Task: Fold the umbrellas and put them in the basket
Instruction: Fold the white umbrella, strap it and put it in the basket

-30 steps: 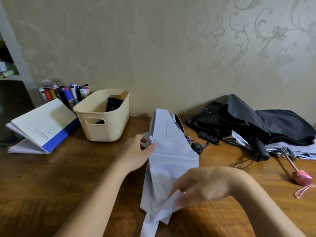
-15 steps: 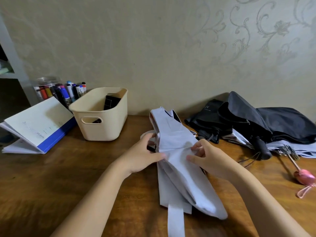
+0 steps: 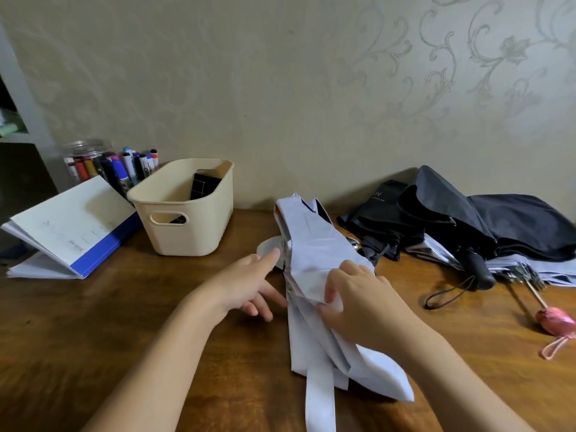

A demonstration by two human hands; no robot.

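**Hands work pale umbrella on wooden desk as basket waits nearby**

A dark wooden table point(image 3: 93, 338) stands against a wall papered in a pale floral scroll pattern point(image 3: 498, 57). At centre, a pale lilac-grey umbrella point(image 3: 314, 244) lies collapsed along the tabletop, its canopy gathered into loose pleats and its closing strap point(image 3: 319, 397) trailing toward the near edge. The right hand point(image 3: 358, 304) is closed on a bunch of the fabric at mid-length, fingers curled into the folds. The left hand point(image 3: 249, 285) rests just beside the umbrella's left edge, open, its fingers spread and fingertips reaching the cloth without gripping it.

To the left, well apart from the umbrella, a cream plastic basket point(image 3: 187, 235) with a cut-out handle stands upright; a dark checked object point(image 3: 204, 185) leans inside it, too shadowed to identify. Behind the basket a clear jar of marker pens point(image 3: 124, 166) sits by the wall, and a white-and-blue booklet point(image 3: 68, 229) is propped open like a tent, its printing too small to read.

At right, a black umbrella point(image 3: 498, 222) lies unfolded in a heap, its black handle point(image 3: 480, 269) and wrist loop pointing forward. Beside it a black sleeve point(image 3: 377, 207) carries pale lettering that appears to read "UV"; the smaller line beneath is illegible. Grey fabric under the heap leads to a thin shaft ending in a pink handle point(image 3: 554, 321) with a pink loop, near the table's right edge.
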